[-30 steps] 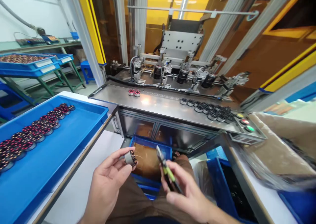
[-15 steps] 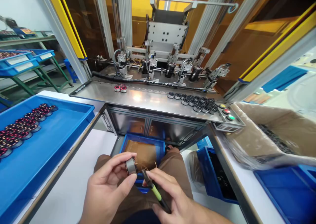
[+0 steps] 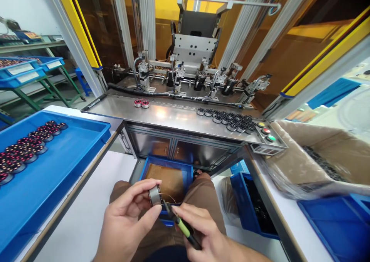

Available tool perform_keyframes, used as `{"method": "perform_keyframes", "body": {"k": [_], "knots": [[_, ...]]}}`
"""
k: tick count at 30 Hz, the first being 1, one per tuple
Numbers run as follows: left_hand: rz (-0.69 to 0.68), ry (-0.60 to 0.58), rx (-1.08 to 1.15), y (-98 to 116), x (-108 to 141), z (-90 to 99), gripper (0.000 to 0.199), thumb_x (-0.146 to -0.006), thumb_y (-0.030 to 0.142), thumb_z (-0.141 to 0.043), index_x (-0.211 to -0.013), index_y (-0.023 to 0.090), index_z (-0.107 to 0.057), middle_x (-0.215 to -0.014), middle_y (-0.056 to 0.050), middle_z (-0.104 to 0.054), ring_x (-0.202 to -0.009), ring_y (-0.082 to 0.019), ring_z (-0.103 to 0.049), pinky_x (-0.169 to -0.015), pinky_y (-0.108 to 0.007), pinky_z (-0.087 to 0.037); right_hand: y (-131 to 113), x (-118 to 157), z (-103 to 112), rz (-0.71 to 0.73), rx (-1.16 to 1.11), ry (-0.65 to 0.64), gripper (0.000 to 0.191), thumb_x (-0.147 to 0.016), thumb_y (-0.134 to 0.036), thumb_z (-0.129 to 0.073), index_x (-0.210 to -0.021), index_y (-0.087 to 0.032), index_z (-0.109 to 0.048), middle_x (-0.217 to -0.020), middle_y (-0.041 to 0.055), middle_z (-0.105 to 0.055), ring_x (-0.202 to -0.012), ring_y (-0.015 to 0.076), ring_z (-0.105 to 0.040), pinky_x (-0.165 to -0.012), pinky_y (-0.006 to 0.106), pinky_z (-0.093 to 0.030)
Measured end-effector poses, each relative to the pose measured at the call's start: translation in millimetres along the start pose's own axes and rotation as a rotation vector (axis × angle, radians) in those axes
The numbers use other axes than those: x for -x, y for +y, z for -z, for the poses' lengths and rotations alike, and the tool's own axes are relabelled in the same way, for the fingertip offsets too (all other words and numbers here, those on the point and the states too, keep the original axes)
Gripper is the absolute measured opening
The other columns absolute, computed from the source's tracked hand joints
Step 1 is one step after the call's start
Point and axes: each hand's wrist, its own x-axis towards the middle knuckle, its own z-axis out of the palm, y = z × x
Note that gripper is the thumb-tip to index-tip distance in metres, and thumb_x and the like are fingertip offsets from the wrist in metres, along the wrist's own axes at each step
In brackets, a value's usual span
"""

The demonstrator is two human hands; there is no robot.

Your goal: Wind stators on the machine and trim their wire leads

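My left hand (image 3: 127,219) holds a round grey metal part (image 3: 155,195) on its side between thumb and fingers. Thin copper-coloured wire (image 3: 171,196) loops out from the part's right side. My right hand (image 3: 202,227) is closed round a tool with green and black handles (image 3: 184,228), which looks like pliers or cutters. The tool's dark tip lies close beside the part, near the wire; whether it touches the wire cannot be made out. Both hands are above my lap.
At the left, a blue tray (image 3: 86,138) holds rows of wound parts. Two red-and-silver parts (image 3: 141,103) and many black ones (image 3: 234,120) lie on the metal ledge (image 3: 170,117). A lined box (image 3: 286,138) stands right, beside coloured buttons (image 3: 266,131). Below is a blue bin (image 3: 147,165).
The tool's tip has moved slightly left and down, closer to the part. The wire now bends in a wider loop. In the machine, the white plate sits a little lower.
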Motion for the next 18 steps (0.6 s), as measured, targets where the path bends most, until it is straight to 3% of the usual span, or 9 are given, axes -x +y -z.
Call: {"method": "perform_keyframes", "body": {"k": [9, 14, 18], "knots": [[-0.088, 0.037, 0.016, -0.5, 0.2, 4.9, 0.017, -0.079, 0.024, -0.078, -0.096, 0.025, -0.080, -0.109, -0.010, -0.078, -0.106, -0.025, -0.074, -0.088, -0.026, -0.061, -2.9, 0.6, -1.7, 0.001, -0.010, 0.023, 0.074, -0.076, -0.014, -0.056, -0.148, -0.024, -0.045, -0.088, 0.0071, -0.065, -0.076, 0.0198, -0.061, -0.067, 0.030, -0.051], [-0.068, 0.051, 0.024, -1.6, -1.0, 5.8, 0.013, -0.080, 0.024, -0.077, -0.093, 0.025, -0.079, -0.108, -0.009, -0.078, -0.109, -0.024, -0.072, -0.092, -0.025, -0.059, -7.7, -3.1, -0.2, -0.004, -0.170, -0.013, 0.072, -0.079, -0.013, -0.054, -0.149, -0.024, -0.044, -0.081, 0.0045, -0.065, -0.066, 0.0158, -0.058, -0.061, 0.026, -0.051], [-0.069, 0.057, 0.029, -1.6, -2.3, 4.9, 0.012, -0.080, 0.022, -0.077, -0.091, 0.026, -0.079, -0.108, -0.008, -0.078, -0.108, -0.022, -0.073, -0.091, -0.024, -0.059, -10.6, -5.3, 4.8, 0.000, -0.051, 0.006, 0.076, -0.078, -0.015, -0.056, -0.152, -0.025, -0.039, -0.099, 0.0110, -0.067, -0.084, 0.0215, -0.064, -0.074, 0.033, -0.057]]}}
